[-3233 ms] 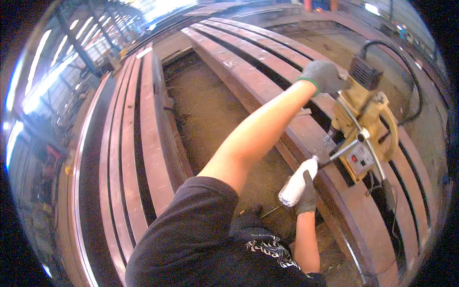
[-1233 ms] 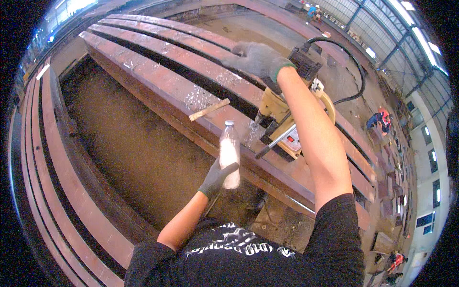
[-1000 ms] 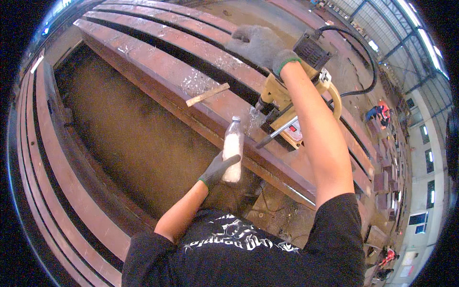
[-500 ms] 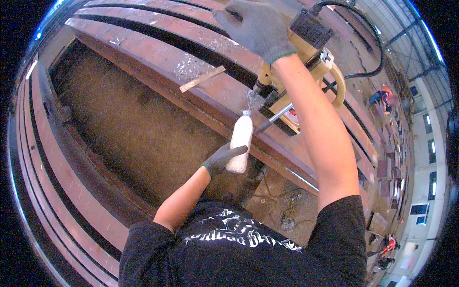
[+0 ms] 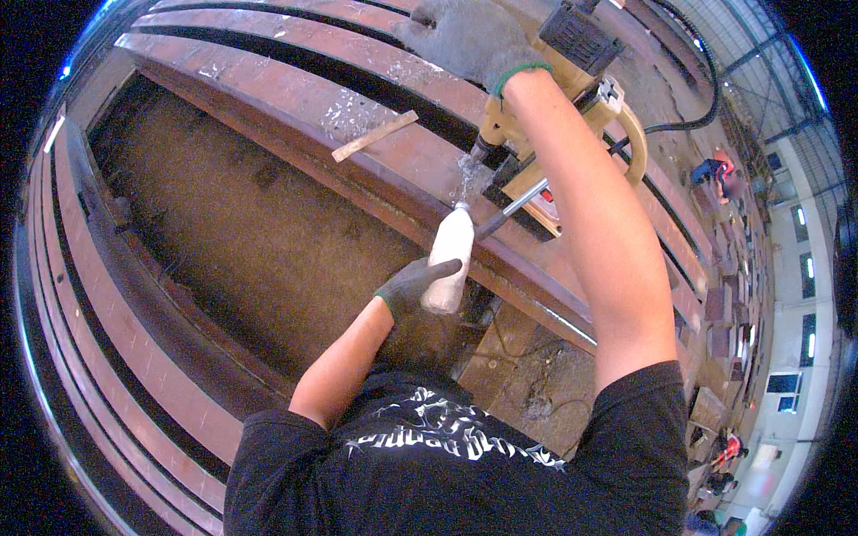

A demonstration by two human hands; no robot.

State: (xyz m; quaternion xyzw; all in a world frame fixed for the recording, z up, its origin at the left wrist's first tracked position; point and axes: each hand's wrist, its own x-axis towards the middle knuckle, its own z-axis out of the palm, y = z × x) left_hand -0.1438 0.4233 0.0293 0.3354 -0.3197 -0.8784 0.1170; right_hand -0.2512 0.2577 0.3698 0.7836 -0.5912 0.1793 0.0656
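In my gloved left hand (image 5: pixel 413 284) is a white plastic bottle (image 5: pixel 452 246), held closed around its lower half. The bottle stands nearly upright, tilted slightly right, its narrow top just below a drill bit area. Clear liquid (image 5: pixel 466 179) splashes between the bottle top and the tool end of a yellow drilling machine (image 5: pixel 502 125). My gloved right hand (image 5: pixel 469 40) is up at the top edge, beside the machine's dark motor housing. Its fingers look curled, but the frame edge and the glove hide what they grip. A metal lever with a black grip (image 5: pixel 500 217) sticks out beside the bottle.
The machine stands on long reddish-brown steel beams (image 5: pixel 295 98) with dark gaps between them. A flat wooden strip (image 5: pixel 375 136) lies across the nearest beam. More beams (image 5: pixel 134 330) run along the left. A black cable (image 5: pixel 706 114) loops at right. Another person (image 5: pixel 712 175) bends over farther off.
My right hand has shifted slightly up and left along with the view. The left hand and bottle have risen slightly, with the bottle top still by the splashing liquid.
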